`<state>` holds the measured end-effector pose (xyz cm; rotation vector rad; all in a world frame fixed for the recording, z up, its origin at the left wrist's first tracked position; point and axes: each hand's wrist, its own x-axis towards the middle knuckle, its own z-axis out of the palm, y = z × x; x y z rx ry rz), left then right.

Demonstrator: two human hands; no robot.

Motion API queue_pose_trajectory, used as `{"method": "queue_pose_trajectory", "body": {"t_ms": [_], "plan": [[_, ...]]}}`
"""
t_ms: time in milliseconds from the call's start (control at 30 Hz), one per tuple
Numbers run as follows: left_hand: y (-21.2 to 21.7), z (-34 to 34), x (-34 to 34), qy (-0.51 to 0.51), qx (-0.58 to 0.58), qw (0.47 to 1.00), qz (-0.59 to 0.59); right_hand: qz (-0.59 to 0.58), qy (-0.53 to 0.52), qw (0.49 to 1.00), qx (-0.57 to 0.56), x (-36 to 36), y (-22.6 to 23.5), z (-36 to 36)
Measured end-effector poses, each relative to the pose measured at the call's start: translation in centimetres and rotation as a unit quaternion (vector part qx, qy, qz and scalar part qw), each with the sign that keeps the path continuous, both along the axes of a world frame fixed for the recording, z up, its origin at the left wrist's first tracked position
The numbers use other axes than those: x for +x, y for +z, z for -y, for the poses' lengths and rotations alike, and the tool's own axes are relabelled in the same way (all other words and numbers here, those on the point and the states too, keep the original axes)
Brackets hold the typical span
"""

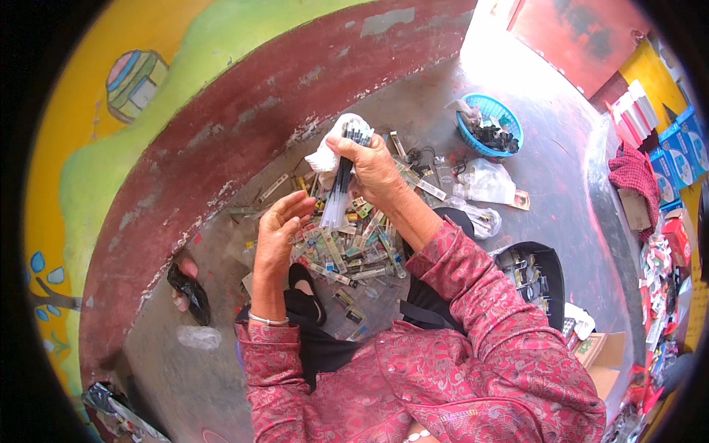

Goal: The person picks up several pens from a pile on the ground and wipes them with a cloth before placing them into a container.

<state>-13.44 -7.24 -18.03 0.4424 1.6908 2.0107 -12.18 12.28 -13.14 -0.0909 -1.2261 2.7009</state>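
Note:
My right hand [371,164] is wrapped round a bundle of thin pen refills [336,207], black along the upper part and clear at the lower end. A crumpled white plastic bag or cloth [323,157] bunches behind the top of the bundle; whether my fingers grip it too is hard to see. To the left, my left hand [279,225] is raised and open, fingers apart, beside the bundle without touching it. Below both hands, a heap of small packets and slim plastic cases [362,255] spreads over the floor.
A blue basket [520,125] with dark scraps stands at the far right. Near it lie white plastic bags [484,181]. A black container [555,288] of small items sits by my right elbow. A black bag [190,295] lies left, near the red-and-yellow wall [140,244]. Boxes [676,162] line the right.

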Motion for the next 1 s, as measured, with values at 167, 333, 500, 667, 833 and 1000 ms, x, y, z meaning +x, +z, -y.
{"method": "queue_pose_trajectory", "body": {"t_ms": [167, 333, 500, 667, 833, 1000], "plan": [[0.1, -1.8, 0.6, -0.117, 0.021, 0.986, 0.12, 0.036, 0.001, 0.997, 0.073, -0.2, -0.9, 0.3], [1.5, -3.4, 2.2, -0.161, -0.085, 0.983, 0.004, 0.088, -0.009, 0.975, 0.203, -0.3, -2.2, 1.6], [2.2, -2.4, 2.4, -0.217, 0.1, 0.953, 0.185, 0.111, 0.1, 0.98, 0.133, -0.3, -2.2, 1.0], [1.7, -2.2, 2.5, -0.243, 0.195, 0.922, 0.231, 0.113, 0.152, 0.978, 0.084, -0.3, -1.8, 1.3], [0.6, -3.0, 2.4, -0.243, 0.214, 0.91, 0.259, 0.125, 0.177, 0.961, 0.17, 0.0, -2.1, 1.6], [1.8, -3.6, 2.5, -0.204, 0.179, 0.931, 0.245, 0.145, 0.113, 0.965, 0.185, -0.6, -2.8, 1.8]]}}
